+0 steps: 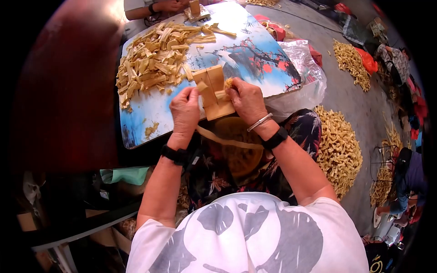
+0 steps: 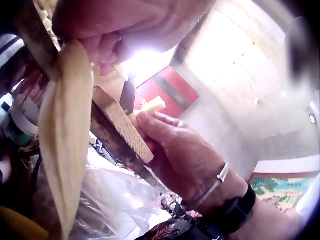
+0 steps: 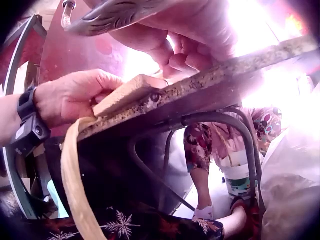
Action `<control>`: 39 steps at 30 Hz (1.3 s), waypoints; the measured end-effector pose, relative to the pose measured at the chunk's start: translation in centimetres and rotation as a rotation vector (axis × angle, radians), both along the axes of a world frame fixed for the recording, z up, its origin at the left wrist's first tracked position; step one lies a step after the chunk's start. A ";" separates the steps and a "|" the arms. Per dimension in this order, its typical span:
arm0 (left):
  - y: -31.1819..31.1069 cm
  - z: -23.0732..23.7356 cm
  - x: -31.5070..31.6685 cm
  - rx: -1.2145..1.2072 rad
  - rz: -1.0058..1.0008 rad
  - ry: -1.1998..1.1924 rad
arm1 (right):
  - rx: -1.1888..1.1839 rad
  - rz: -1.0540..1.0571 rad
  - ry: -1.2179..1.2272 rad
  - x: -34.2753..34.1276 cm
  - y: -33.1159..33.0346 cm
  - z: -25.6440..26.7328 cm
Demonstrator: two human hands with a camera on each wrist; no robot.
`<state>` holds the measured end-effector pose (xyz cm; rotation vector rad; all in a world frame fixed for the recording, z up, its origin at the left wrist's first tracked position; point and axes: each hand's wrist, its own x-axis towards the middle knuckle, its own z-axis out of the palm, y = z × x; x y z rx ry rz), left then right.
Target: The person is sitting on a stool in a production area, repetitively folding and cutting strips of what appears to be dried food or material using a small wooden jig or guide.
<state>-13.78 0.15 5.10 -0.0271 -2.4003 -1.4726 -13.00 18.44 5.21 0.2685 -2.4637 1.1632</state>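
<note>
A long, pale-yellow, tapering fibrous strip hangs at the curled fingers of the left hand, close to my left wrist camera. Just beside a light-brown wooden board, I see the right hand pinch a small pale-yellow piece, a silver metal bangle and a wide black strap on its wrist. Crumpled clear plastic lies below; a colourful landscape picture fills the background's lower right.

It's a two-sided reach: the left arm runs forward and slightly inward, left grip up front, fingers curled in a pinch! Opposite, the right arm slants more sharply inward, right grip pinching too, thumb stretched forward, the pair near each other, apart!
</note>
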 end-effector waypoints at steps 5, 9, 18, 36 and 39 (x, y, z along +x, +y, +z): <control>-2.6 1.5 3.3 0.715 -0.198 -0.339 | -0.068 0.060 -0.035 4.6 2.3 0.9; -1.2 0.7 9.0 0.875 -0.350 -0.424 | -0.109 0.120 -0.182 7.6 2.6 0.1; 1.0 -3.9 14.6 0.415 -0.242 -0.429 | -0.206 0.175 -0.091 12.6 -1.2 -2.3; 1.3 -1.2 14.7 -0.401 -0.542 -0.015 | -0.793 0.086 -0.647 15.8 -1.2 -4.4; 1.8 -0.7 14.5 -0.463 -0.486 0.200 | -0.939 0.073 -0.902 15.0 -1.4 -5.3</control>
